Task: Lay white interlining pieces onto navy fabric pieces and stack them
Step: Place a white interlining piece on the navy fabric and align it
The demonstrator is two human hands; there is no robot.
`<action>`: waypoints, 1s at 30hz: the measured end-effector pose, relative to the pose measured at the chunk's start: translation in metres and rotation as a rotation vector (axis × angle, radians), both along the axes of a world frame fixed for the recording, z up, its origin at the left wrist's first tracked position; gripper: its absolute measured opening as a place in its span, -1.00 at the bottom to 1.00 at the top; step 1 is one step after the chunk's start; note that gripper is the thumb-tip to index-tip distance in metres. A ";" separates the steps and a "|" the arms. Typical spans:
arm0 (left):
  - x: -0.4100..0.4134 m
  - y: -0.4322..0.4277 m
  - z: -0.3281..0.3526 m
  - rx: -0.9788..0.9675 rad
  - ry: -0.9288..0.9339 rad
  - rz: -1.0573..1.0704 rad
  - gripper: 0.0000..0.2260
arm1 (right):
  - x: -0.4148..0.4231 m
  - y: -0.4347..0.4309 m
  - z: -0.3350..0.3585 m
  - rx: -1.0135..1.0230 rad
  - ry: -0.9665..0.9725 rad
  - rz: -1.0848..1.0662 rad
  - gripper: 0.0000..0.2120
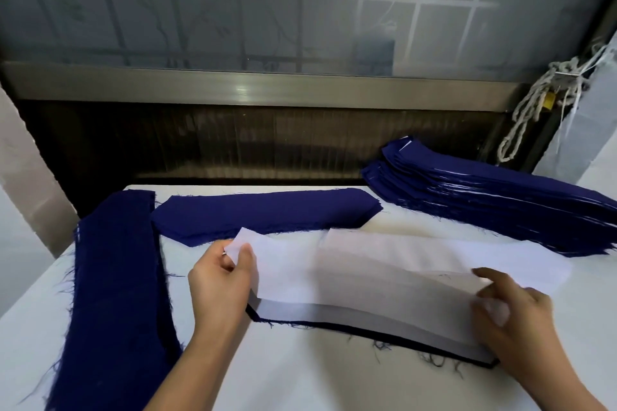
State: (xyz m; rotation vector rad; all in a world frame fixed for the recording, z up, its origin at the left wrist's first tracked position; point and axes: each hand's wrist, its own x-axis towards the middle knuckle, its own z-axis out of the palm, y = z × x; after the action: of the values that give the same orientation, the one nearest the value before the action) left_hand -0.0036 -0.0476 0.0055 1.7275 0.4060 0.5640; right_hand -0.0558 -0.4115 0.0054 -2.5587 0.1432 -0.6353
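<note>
1. white interlining piece (300,264): top sheet of the interlining pile (350,314), front centre of the surface (300,380); left end raised clear of the pile, right end low over it.
2. left grip (217,280): thumb and fingertips closed in a pinch on the sheet's left corner, nothing else held; taken by the very corner, likely to part 1 thin sheet from those beneath without creasing.
3. right grip (517,317): at the sheet's right end, thumb dimly visible through the thin white, fingers curled loosely above; reads as a light pinch on the same sheet, though hard to be sure. taken at both ends probably to keep so limp a piece flat and taut for carrying.
4. dark navy edge (384,333): showing under the pile along its near side, frayed threads trailing onto the surface; rest of it hidden.
5. navy fabric pieces (267,213): flat pile just behind the interlining, same long shape with angled ends, top face bare; judged the landing place, set near for a short lift forward.
6. finished stack (484,197): right rear, navy layers with thin white edges between; kept aside near the right grip, likely for paired pieces.
7. navy strips (117,277): long frayed pile along the left, apart from both grips, untouched.
8. next, in judgement: edges to be matched on the navy before letting go; risk of 2 sheets clinging together.
</note>
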 end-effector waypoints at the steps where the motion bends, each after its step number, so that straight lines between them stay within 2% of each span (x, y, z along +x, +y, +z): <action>1: -0.001 0.000 0.001 0.013 0.004 0.014 -0.89 | -0.002 -0.004 -0.001 0.093 -0.033 -0.064 -0.54; 4: -0.001 0.000 0.004 0.034 0.025 0.045 -0.90 | -0.005 -0.006 -0.002 0.373 -0.134 -0.191 -0.57; 8: -0.002 0.003 0.002 0.187 0.075 0.051 -0.87 | -0.008 -0.006 -0.002 0.440 -0.175 -0.272 -0.62; 10: -0.003 0.003 0.000 0.398 0.162 0.057 -0.89 | -0.008 -0.006 -0.003 0.352 -0.107 -0.278 -0.66; 12: -0.004 0.002 0.000 0.563 0.231 0.075 -0.89 | -0.007 -0.004 -0.004 0.176 -0.018 -0.276 -0.70; 15: -0.004 0.001 -0.002 0.664 0.277 0.080 -0.86 | -0.006 0.001 -0.005 -0.017 0.076 -0.291 -0.69; 22: -0.005 0.000 -0.001 0.765 0.295 0.049 -0.86 | -0.007 0.004 -0.005 -0.111 0.127 -0.329 -0.77; 30: -0.004 -0.001 -0.001 0.687 0.312 0.068 -0.80 | -0.004 0.000 -0.006 -0.126 0.120 -0.325 -0.71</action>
State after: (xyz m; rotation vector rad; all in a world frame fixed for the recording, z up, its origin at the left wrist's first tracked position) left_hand -0.0074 -0.0483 0.0042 2.4869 0.5295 0.5143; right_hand -0.0598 -0.4117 -0.0011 -2.7208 0.5867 -0.6235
